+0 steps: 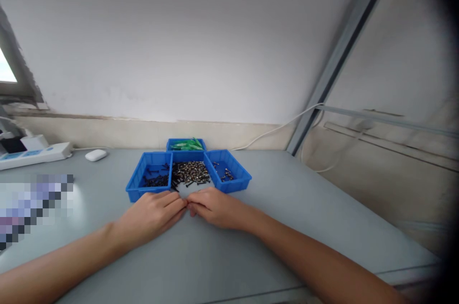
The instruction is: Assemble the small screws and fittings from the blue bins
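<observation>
Hands (152, 211) meet near two blue bins (236, 185) containing screws (158, 181).

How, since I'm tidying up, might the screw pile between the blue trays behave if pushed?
The screw pile would probably spread, being loose pieces. Its pieces may roll on the smooth-looking table; their metallic shine suggests stiffness.

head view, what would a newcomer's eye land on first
Probably the bright blue bins, clustered on the grey table just beyond the hands. Next, the heap of small screws between the left and right bins. In front of it, the left hand and right hand have their fingertips close together.
</observation>
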A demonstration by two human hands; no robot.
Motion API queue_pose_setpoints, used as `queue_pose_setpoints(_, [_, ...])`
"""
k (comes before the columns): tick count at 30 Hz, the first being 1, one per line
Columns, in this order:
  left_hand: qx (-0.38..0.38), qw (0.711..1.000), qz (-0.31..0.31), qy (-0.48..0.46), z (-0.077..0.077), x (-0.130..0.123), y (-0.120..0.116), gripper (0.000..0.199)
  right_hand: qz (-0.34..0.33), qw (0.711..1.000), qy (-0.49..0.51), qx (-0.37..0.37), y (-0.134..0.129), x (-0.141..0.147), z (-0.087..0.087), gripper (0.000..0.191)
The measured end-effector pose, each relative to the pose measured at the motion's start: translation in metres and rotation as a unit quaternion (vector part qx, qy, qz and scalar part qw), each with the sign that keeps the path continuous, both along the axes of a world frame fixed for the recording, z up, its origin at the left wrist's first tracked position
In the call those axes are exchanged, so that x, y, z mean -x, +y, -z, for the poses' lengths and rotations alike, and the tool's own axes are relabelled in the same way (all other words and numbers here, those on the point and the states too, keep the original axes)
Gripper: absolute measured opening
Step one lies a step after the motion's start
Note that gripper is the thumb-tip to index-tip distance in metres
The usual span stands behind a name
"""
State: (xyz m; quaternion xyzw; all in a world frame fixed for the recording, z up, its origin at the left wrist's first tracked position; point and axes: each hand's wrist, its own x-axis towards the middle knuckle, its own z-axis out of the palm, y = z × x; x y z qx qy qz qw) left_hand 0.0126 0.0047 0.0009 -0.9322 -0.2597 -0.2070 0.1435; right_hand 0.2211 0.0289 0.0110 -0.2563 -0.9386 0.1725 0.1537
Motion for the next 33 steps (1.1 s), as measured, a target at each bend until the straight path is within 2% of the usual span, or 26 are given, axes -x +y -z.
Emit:
queue_pose_setpoints(4, [-0.001,1.0,0.006,0.002,0.0,0.001,0.001,0.034,-0.003,1.0,0.001,-0.005,0.001,0.001,0.0,0.02])
queue_pose_setpoints(8, [0.012,1.0,0.015,0.004,-0.002,0.001,0.001,0.032,0.013,0.996,0.016,-0.09,-0.002,0.0,-0.003,0.016])
queue_pose_setpoints(11, [0.034,0.999,0.019,0.003,-0.004,0.0,-0.002,0.028,-0.009,0.988,0.061,-0.144,-0.007,-0.005,-0.002,0.017])
queue_pose_setpoints(15, [0.08,0.997,0.01,0.008,-0.004,-0.001,-0.003,0.022,-0.046,0.963,0.154,-0.218,-0.011,-0.008,0.002,0.024])
queue_pose_setpoints(17, [0.092,0.996,0.002,0.011,-0.004,-0.001,-0.003,0.02,-0.045,0.958,0.152,-0.238,-0.011,-0.007,0.003,0.026])
queue_pose_setpoints(24, [0.112,0.993,-0.022,-0.003,-0.001,-0.002,0.0,0.021,0.002,0.981,-0.007,-0.192,-0.005,0.0,0.002,0.024])
queue_pose_setpoints(33, [0.094,0.995,-0.04,0.012,0.001,-0.003,0.0,0.029,0.01,0.982,-0.042,-0.186,-0.008,0.001,-0.002,0.018])
